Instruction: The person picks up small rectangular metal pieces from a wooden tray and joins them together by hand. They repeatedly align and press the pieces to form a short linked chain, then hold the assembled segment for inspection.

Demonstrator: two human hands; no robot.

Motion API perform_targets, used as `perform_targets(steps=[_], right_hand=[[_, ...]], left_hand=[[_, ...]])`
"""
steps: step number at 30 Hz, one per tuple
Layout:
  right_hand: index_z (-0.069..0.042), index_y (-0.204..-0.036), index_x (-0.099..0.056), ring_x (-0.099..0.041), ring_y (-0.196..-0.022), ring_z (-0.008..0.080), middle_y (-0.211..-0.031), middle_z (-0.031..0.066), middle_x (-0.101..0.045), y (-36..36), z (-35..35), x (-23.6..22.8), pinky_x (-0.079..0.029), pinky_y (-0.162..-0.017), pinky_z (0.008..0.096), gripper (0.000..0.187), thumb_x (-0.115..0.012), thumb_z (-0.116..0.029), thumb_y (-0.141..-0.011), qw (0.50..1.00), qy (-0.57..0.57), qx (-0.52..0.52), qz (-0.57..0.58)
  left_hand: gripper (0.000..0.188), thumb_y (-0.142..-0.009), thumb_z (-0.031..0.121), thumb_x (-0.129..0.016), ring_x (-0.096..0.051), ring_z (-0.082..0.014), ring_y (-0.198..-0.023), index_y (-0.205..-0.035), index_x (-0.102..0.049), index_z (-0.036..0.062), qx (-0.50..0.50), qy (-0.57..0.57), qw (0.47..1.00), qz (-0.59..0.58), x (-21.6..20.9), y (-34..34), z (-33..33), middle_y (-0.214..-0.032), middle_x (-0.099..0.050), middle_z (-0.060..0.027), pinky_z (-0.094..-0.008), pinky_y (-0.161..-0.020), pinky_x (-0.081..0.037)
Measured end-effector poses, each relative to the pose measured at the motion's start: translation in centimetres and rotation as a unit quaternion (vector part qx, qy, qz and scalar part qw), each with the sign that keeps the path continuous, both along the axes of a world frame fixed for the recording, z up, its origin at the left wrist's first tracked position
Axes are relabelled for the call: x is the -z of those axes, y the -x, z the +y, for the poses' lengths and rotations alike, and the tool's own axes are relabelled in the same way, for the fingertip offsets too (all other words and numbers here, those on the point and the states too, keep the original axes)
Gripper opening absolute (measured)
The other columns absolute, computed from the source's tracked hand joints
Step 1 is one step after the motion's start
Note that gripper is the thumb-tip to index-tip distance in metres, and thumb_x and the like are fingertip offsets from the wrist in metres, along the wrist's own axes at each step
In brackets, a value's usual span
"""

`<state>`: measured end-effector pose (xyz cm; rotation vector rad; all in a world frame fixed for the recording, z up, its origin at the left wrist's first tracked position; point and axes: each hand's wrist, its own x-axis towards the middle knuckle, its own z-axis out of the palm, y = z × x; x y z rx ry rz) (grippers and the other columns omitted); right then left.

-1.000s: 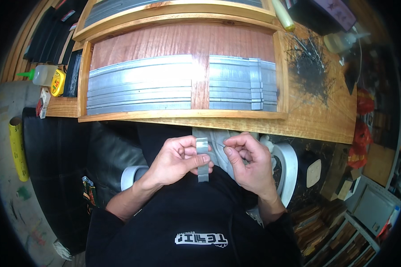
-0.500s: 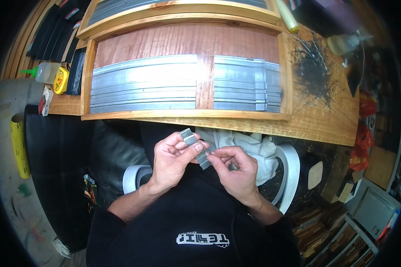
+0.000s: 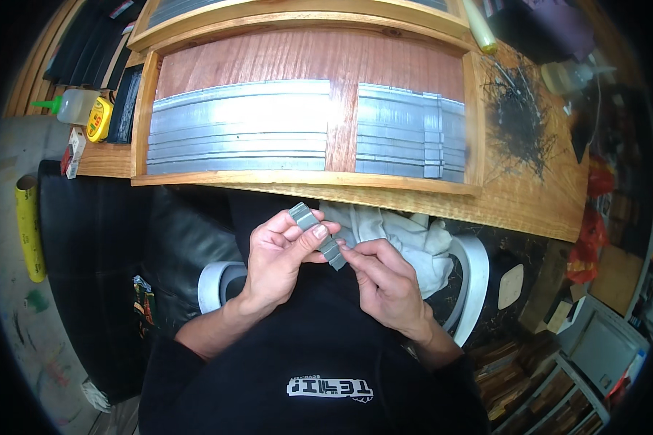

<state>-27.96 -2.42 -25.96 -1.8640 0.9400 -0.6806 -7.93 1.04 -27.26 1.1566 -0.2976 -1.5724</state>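
My left hand (image 3: 274, 255) is closed round a short ridged grey metal piece (image 3: 332, 254), its thumb lying across the middle. The piece slants down to the right, and both ends stick out past the fingers. At its lower end my right hand (image 3: 392, 283) is closed in a pinch, thumb and forefinger tips right by the edge. Whatever those tips hold is too small to make out. Beyond the hands, a wooden tray (image 3: 305, 178) on the table holds rows of grey metal strips (image 3: 239, 141), in a wide block and a narrower one.
Dark thin scraps (image 3: 516, 116) are heaped on the table (image 3: 551, 196) right of the tray. A yellow tape measure (image 3: 100, 119) and a green-tipped bottle (image 3: 78, 106) stand at left. A white cloth (image 3: 413, 246) hangs below the table edge, beside a white chair armrest (image 3: 471, 290).
My right hand has shifted slightly, its fingers folding closer together at the piece's lower end. The left hand keeps its hold. The view has tilted a little.
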Motion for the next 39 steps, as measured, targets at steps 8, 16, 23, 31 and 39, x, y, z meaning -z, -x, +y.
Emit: perform_targets(steps=[8, 16, 23, 31, 39], right_hand=[[0.000, -0.113, -0.074, -0.074, -0.082, 0.0230, -0.095, 0.0109, -0.074, 2.3, -0.3, 0.5, -0.058, -0.071, 0.0310, 0.029, -0.080, 0.002, -0.085, 0.990, -0.122, -0.039, -0.060], [0.000, -0.101, -0.079, -0.078, -0.087, 0.0220, -0.097, 0.0151, -0.079, 3.3, 1.1, 1.7, -0.062, -0.075, 0.0285, 0.022, -0.084, 0.005, -0.080, 0.985, -0.104, -0.074, -0.120], [0.000, -0.108, -0.077, -0.078, -0.091, 0.0243, -0.101, 0.0145, -0.079, 1.1, 3.0, 3.1, -0.063, -0.079, 0.0301, 0.027, -0.084, 0.001, -0.082, 0.987, -0.081, 0.004, -0.141], [0.003, -0.105, -0.077, -0.079, -0.088, 0.0241, -0.098, 0.0155, -0.079, 0.2, 3.0, 4.0, -0.064, -0.079, 0.0302, 0.022, -0.082, 0.004, -0.083, 0.986, -0.057, 0.029, -0.153], [-0.004, -0.093, -0.078, -0.070, -0.080, 0.0128, -0.087, 0.0035, -0.069, 2.7, -1.9, 0.4, -0.056, -0.068, 0.0249, 0.013, -0.087, -0.008, -0.083, 0.958, -0.252, -0.117, -0.072]], left_hand=[[0.021, -0.100, 0.002, -0.067, -0.078, -0.0245, -0.091, -0.120, -0.066, -0.0007, 0.131, -0.042, 0.990, 0.038, -0.8, -0.8, -1.3, -0.107, -0.076, -0.0192, -0.0292, -0.073, -0.067], [0.019, -0.100, 0.007, -0.071, -0.078, -0.0196, -0.090, -0.117, -0.069, -0.0009, 0.232, -0.040, 0.972, 0.010, -1.8, 0.3, -3.2, -0.103, -0.078, -0.0141, -0.0248, -0.068, -0.063], [0.018, -0.097, 0.010, -0.075, -0.078, -0.0207, -0.087, -0.108, -0.073, -0.0041, 0.299, -0.071, 0.952, 0.008, -1.6, -0.5, -5.2, -0.098, -0.078, -0.0163, -0.0267, -0.068, -0.065], [0.023, -0.096, 0.008, -0.076, -0.078, -0.0229, -0.090, -0.115, -0.072, -0.0040, 0.295, -0.089, 0.951, 0.029, -1.2, -1.0, -5.5, -0.099, -0.079, -0.0162, -0.0298, -0.073, -0.066], [0.016, -0.097, 0.006, -0.074, -0.078, -0.0188, -0.086, -0.111, -0.075, -0.0031, 0.330, -0.041, 0.941, -0.062, -1.6, -1.1, -5.0, -0.096, -0.079, -0.0142, -0.0274, -0.073, -0.064]])
